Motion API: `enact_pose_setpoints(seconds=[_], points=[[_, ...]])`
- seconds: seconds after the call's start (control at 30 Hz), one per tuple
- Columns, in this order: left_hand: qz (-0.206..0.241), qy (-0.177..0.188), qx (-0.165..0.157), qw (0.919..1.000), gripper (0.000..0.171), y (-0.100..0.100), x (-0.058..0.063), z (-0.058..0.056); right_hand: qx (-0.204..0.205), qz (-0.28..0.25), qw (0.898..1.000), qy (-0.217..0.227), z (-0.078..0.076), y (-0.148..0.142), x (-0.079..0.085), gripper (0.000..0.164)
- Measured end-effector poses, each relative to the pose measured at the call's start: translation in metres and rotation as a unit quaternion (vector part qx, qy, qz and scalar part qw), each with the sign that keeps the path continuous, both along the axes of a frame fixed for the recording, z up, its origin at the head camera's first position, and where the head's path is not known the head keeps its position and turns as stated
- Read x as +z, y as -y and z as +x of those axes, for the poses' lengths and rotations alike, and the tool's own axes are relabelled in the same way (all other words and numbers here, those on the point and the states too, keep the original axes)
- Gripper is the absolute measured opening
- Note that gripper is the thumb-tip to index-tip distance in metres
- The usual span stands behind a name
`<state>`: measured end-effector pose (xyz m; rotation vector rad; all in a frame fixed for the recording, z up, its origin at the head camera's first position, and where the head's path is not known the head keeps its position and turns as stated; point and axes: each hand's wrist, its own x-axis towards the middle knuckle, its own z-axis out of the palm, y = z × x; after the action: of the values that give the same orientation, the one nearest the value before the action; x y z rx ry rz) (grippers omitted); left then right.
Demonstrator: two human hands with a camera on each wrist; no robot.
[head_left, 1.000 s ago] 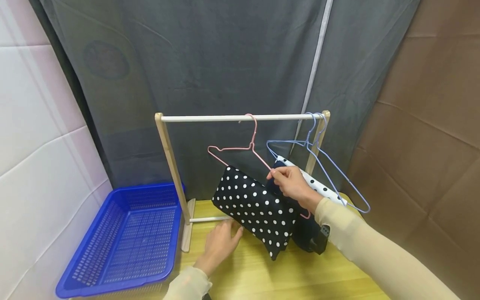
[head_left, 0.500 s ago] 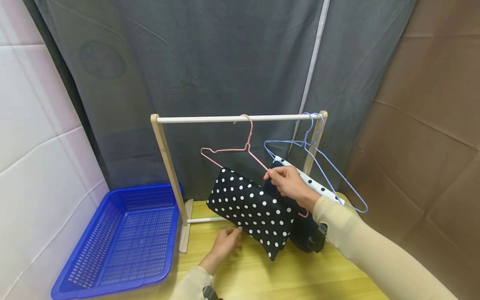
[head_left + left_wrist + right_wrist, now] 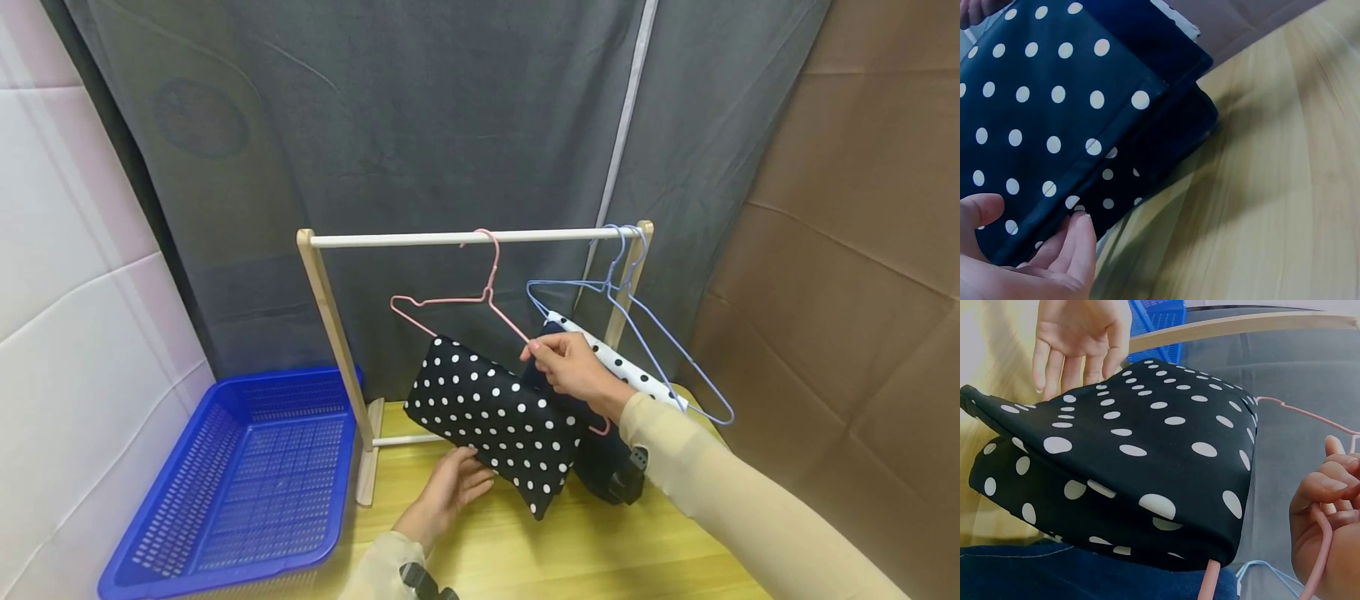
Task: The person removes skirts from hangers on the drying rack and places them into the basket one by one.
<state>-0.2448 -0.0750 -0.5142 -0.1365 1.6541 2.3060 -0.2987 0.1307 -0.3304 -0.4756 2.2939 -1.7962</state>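
A black cloth with white polka dots hangs folded and tilted over the lower bar of a pink hanger, which is hooked on the rack's white top rail. Thumb and fingers of my right hand pinch the hanger's right arm. Under the cloth's lower left edge is my left hand, its fingers extended. The left wrist view shows that thumb in front of the cloth and the fingertips at its hem. From the right wrist view, the left palm faces up beside the cloth edge.
Two blue hangers hang at the rack's right end. They carry a white cloth with black dots and a dark navy cloth. A blue plastic basket stands left of the rack, beside the yellow wooden tabletop.
The pink hanger and polka-dot cloth have shifted slightly left, with my right hand still pinching the hanger. My left hand has moved along the cloth's lower edge, and its fingers have spread out.
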Motion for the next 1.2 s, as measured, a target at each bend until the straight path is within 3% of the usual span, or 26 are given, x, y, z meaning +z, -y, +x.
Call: enact_pose_setpoints(seconds=[0.17, 0.37, 0.6, 0.83, 1.0, 1.2], points=[[0.038, 0.02, 0.009, 0.9991, 0.035, 0.002, 0.0, -0.001, 0.001, 0.002, 1.0, -0.012, -0.001, 0.0, 0.0, 0.03], [0.084, 0.032, -0.009, 0.996, 0.034, 0.007, 0.0, 0.0, 0.005, 0.012, 1.0, -0.017, -0.003, 0.001, 0.001, 0.031], [0.158, 0.037, -0.015, 0.9866, 0.028, 0.013, 0.001, 0.002, -0.005, 0.033, 0.999, -0.024, -0.004, -0.001, 0.004, 0.031], [0.217, 0.044, -0.02, 0.9749, 0.04, 0.016, 0.005, 0.005, -0.021, 0.071, 0.996, -0.041, -0.005, -0.001, 0.006, 0.03], [0.235, 0.053, -0.024, 0.9703, 0.042, 0.018, 0.009, 0.008, -0.034, 0.094, 0.994, -0.048, -0.007, 0.0, 0.005, 0.029], [0.211, 0.042, -0.018, 0.9763, 0.023, 0.02, 0.013, 0.014, -0.054, 0.095, 0.993, -0.045, -0.008, 0.003, 0.005, 0.028]])
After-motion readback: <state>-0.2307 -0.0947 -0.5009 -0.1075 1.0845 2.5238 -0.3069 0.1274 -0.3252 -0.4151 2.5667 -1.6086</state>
